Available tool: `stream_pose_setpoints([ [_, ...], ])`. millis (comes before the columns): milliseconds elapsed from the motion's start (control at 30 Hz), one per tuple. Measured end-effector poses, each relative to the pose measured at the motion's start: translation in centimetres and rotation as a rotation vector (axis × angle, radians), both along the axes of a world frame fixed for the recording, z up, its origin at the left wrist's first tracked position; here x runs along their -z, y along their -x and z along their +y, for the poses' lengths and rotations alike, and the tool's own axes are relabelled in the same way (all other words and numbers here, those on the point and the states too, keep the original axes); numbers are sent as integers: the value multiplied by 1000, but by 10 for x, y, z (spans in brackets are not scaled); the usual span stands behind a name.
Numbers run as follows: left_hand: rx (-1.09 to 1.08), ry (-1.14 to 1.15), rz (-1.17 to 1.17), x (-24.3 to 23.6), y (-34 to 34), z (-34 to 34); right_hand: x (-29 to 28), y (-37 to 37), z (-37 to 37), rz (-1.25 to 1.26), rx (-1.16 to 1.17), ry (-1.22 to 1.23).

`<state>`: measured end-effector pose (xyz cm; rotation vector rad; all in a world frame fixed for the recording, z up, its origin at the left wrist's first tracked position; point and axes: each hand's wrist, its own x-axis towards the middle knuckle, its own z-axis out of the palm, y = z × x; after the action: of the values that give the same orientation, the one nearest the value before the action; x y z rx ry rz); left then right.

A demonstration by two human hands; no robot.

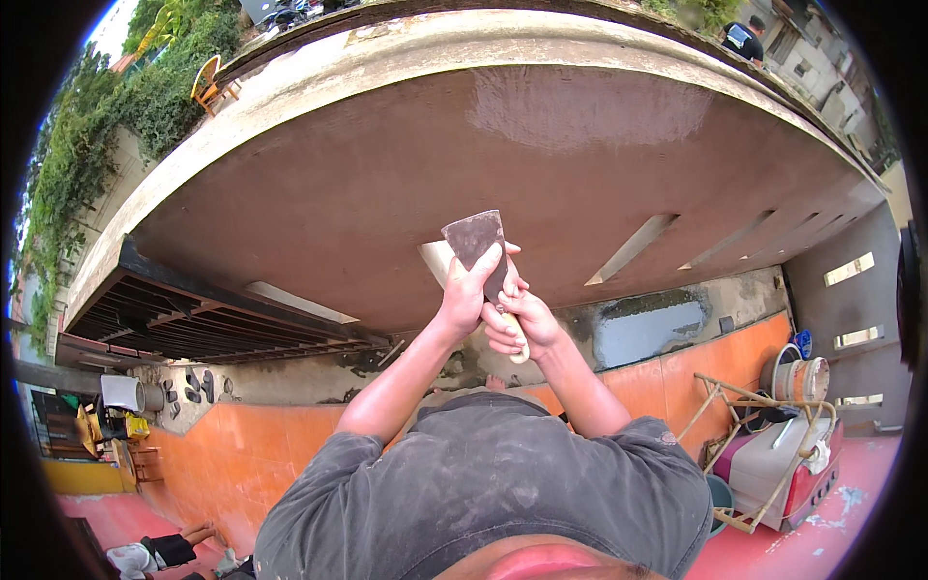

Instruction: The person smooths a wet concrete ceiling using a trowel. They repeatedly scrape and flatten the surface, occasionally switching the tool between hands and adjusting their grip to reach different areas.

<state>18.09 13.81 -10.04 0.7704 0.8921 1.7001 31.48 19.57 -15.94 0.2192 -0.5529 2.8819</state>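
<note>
A scraper [478, 242] with a broad dark metal blade and a pale yellowish handle is held up in front of my chest. Its wide edge points up and away from me. My right hand [527, 317] wraps round the handle, whose end shows below the fingers. On the blade's lower part, my left hand [468, 292] grips with the thumb laid along its face. Behind both hands stands a brown wall [338, 184] with narrow slots through it. A darker, glossy, wet-looking patch [590, 106] lies near the wall's top.
A puddle [648, 333] lies at the wall's foot, beside an orange tiled ledge [261, 440]. To the right stand a bucket [805, 380], a metal frame [715, 396] and a washing machine [773, 464]. A dark metal grille [193, 314] is at left. Two people are elsewhere.
</note>
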Motion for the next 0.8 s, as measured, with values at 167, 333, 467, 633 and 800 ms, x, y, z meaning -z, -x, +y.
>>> stream_pose_setpoints([
  [167,-15,-51,-57,-2,1,-5,-17,2,-19,-15,61,-55],
  [333,-22,-48,-19,-10,13,-3,-21,7,-22,-68,143,-130],
  [467,-170,-208,-26,-12,46,-8,-50,10,-22,-542,475,-611],
  [633,-262,-197,18,-1,63,-17,-52,-19,21,-776,964,-1039],
  [800,-365,-239,8,2,62,-13,-79,-51,83,-906,1397,-1504],
])
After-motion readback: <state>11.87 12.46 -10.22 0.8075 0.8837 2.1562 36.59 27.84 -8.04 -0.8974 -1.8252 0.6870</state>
